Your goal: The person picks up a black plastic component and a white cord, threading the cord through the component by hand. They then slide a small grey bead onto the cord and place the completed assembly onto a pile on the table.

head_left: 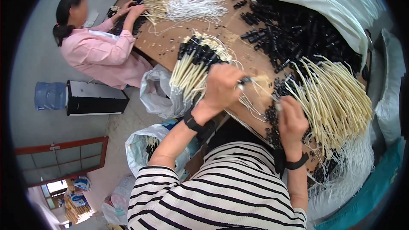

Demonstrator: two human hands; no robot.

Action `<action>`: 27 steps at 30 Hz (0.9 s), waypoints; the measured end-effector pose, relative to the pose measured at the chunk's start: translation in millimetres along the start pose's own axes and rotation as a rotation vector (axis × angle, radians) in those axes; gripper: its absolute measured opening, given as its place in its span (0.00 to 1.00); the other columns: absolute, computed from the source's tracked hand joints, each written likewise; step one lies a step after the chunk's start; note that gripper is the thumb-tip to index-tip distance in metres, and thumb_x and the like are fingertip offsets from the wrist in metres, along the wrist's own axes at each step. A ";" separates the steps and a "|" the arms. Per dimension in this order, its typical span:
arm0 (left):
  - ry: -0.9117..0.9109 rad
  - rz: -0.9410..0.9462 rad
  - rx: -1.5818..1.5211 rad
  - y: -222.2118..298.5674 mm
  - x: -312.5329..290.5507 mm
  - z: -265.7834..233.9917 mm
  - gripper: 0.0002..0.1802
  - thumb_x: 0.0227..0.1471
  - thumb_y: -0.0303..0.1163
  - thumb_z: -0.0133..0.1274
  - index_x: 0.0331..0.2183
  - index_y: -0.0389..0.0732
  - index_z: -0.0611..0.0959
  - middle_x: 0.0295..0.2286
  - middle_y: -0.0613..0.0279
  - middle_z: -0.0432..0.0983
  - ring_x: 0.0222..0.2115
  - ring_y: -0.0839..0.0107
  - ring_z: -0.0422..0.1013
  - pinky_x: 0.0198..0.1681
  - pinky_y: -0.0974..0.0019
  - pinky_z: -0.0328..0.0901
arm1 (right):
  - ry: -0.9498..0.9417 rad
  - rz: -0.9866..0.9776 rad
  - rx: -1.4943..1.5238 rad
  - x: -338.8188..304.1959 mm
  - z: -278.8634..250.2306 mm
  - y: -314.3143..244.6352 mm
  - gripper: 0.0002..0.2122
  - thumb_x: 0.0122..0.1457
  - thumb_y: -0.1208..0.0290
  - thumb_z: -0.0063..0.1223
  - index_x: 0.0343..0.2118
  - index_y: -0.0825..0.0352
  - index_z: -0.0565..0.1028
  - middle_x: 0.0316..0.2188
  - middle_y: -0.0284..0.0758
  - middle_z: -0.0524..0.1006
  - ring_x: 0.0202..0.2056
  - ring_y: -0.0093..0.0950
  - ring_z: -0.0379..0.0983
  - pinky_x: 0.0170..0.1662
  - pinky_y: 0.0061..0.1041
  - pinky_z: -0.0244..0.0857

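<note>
My left hand (225, 84) is closed, with a small black connector (244, 80) at its fingertips. Pale thin wires trail from that spot. Just beyond this hand lies a bundle of cream-coloured tubes with black connectors (194, 61) on them, loose wire ends curling at the top. My right hand (291, 120) is pinched, and a small whitish tip shows at its fingers, too blurred to name. Close beside the right hand are small black parts (272, 121) strewn on the table and a large bundle of cream tubes (336, 106) with white wires fanning out below.
Across the brown table (166, 40), a co-worker in a pink top (100, 51) handles black parts beside another wire bundle (170, 0). A white sack (315, 0) spills black connectors (306, 30). White sacks (159, 91) stand on the floor at left.
</note>
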State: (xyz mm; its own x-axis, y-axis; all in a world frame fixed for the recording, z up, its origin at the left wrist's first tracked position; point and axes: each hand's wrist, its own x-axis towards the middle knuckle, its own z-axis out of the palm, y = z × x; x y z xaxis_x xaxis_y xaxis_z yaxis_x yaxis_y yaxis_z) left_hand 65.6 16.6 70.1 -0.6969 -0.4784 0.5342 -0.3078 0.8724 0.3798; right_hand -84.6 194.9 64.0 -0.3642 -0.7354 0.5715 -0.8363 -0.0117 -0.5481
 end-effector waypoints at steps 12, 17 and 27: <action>0.123 -0.325 0.460 -98.7 3.5 -7.8 0.26 0.38 0.32 0.58 0.46 0.47 0.79 0.49 0.62 0.71 0.54 0.61 0.60 0.57 0.47 0.50 | -0.326 0.398 0.066 -28.0 -0.2 25.3 0.09 0.50 0.73 0.58 0.35 0.66 0.77 0.34 0.38 0.77 0.31 0.40 0.75 0.33 0.31 0.68; -0.152 -0.037 -0.258 -23.2 27.1 56.9 0.23 0.39 0.21 0.55 0.42 0.41 0.81 0.40 0.54 0.76 0.42 0.55 0.71 0.47 0.57 0.65 | -0.191 0.434 -0.191 -32.0 -33.8 51.4 0.06 0.50 0.74 0.58 0.31 0.65 0.76 0.28 0.39 0.75 0.29 0.42 0.74 0.30 0.36 0.66; -0.384 -0.317 0.092 -9.5 64.1 118.0 0.06 0.40 0.24 0.56 0.26 0.36 0.76 0.30 0.50 0.72 0.33 0.52 0.71 0.37 0.54 0.66 | -0.222 0.447 -0.471 -46.5 -60.5 55.8 0.07 0.45 0.75 0.57 0.28 0.65 0.72 0.26 0.40 0.72 0.27 0.43 0.71 0.30 0.42 0.63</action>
State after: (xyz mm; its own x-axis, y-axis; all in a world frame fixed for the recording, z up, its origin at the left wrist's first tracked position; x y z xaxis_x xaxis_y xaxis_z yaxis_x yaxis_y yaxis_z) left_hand -52.5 -10.5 11.6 -0.7426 -0.6649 0.0804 -0.5868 0.7037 0.4006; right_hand -139.1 269.4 43.8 -0.6651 -0.7231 0.1863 -0.7327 0.5839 -0.3495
